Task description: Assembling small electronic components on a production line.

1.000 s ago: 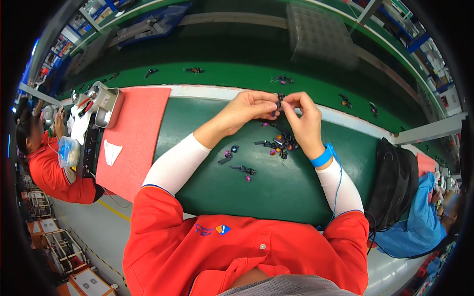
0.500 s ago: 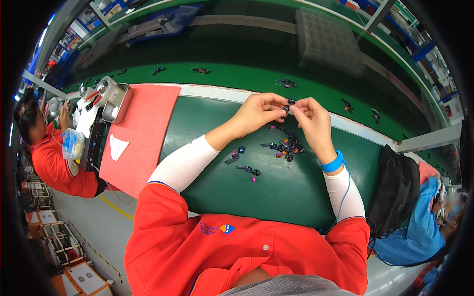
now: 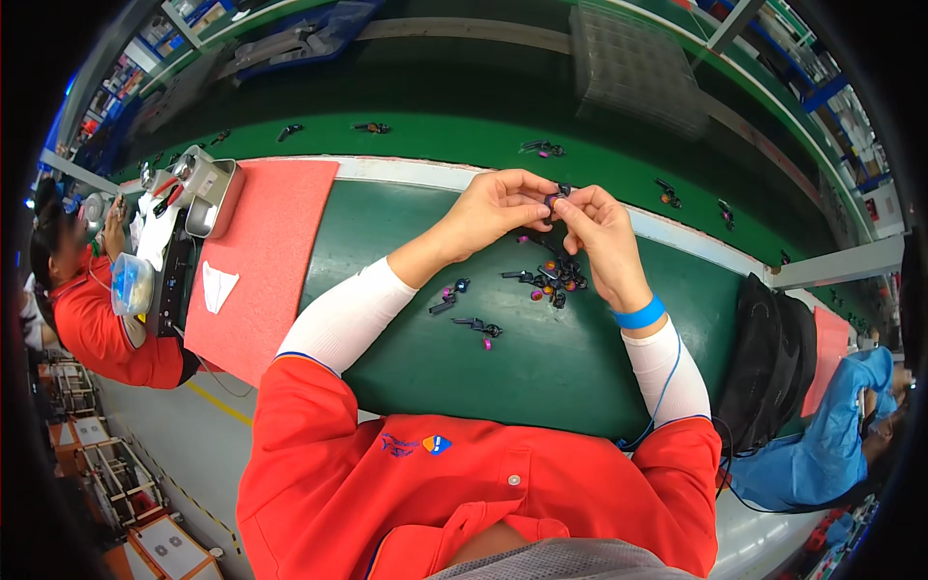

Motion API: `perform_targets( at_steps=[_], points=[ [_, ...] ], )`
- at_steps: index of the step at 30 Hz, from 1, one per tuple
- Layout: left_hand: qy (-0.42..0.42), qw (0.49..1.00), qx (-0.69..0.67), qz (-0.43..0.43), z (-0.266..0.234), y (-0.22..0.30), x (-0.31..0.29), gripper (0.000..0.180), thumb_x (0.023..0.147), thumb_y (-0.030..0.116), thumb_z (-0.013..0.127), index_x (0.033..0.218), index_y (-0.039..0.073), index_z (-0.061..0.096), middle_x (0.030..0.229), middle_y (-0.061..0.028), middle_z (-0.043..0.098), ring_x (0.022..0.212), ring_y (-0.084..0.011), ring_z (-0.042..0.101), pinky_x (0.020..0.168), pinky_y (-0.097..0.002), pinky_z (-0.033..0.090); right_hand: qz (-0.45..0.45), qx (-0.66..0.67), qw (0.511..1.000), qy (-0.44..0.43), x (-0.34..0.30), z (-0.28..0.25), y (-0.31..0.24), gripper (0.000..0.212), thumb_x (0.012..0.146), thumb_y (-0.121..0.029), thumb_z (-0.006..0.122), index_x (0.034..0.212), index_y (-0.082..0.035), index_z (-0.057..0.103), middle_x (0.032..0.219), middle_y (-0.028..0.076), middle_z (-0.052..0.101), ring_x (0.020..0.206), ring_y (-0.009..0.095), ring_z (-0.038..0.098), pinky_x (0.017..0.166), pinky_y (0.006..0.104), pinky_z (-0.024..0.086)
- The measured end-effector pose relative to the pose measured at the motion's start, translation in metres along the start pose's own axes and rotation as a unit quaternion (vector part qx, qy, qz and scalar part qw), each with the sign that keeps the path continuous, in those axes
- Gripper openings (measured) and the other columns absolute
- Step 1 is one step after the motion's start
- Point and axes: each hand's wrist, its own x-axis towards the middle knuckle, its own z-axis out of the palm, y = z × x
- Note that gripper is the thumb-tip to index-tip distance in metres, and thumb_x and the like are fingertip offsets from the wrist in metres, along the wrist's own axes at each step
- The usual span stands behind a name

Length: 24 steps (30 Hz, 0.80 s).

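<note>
Above the far edge of the green work mat (image 3: 406, 377), both hands meet around one small black part (image 3: 554, 201). My left hand (image 3: 495, 211) pinches it from the left with thumb and fingers. My right hand (image 3: 601, 237) grips it from the right between thumb and forefinger. Fingertips cover much of the part, so its exact kind does not show. Just below the hands lies a pile of similar small black parts (image 3: 549, 280) with orange and pink round pieces. Two smaller groups, black parts (image 3: 449, 296) and more black parts (image 3: 480, 329), lie left of the pile.
Beyond a pale rail (image 3: 416, 172) runs a green conveyor belt (image 3: 445, 145) carrying scattered black parts. A clear tray (image 3: 633, 72) and a blue bin (image 3: 304, 43) lie farther back. Left is a pink mat (image 3: 266, 261) with a metal box (image 3: 215, 198); right, a black bag (image 3: 773, 348). Co-workers sit at both sides.
The whole view has shifted slightly, moving the scene a little left. Both hands stay together on the black part, which now sits at a different angle between the fingertips.
</note>
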Motion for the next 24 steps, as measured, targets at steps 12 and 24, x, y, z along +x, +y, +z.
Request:
perform_targets(
  at_steps=[12,24],
  points=[
    [0.015,0.998,-0.025,-0.052,0.005,0.006,-0.001,0.029,0.089,0.007,0.061,0.116,-0.002,0.058,0.107,-0.0108,0.064,0.093,-0.017,0.064,0.081,-0.0288,0.055,-0.154,-0.126,0.979,0.053,0.005,0.002,0.025,0.016,0.088,-0.011,0.063,0.097,-0.002,0.053,0.083,0.001,0.058,0.07,0.004,0.053,0.058,0.0189,0.042],
    [-0.027,0.991,-0.069,-0.108,0.007,0.013,-0.002,0.047,0.09,0.008,0.059,0.133,0.0,0.042,0.102,-0.01,0.062,0.09,-0.0152,0.063,0.079,-0.0291,0.055,-0.097,-0.061,0.992,-0.051,0.006,-0.007,-0.006,0.02,0.089,-0.009,0.06,0.106,0.001,0.059,0.093,0.007,0.065,0.077,0.01,0.059,0.072,0.024,0.049]
  ],
)
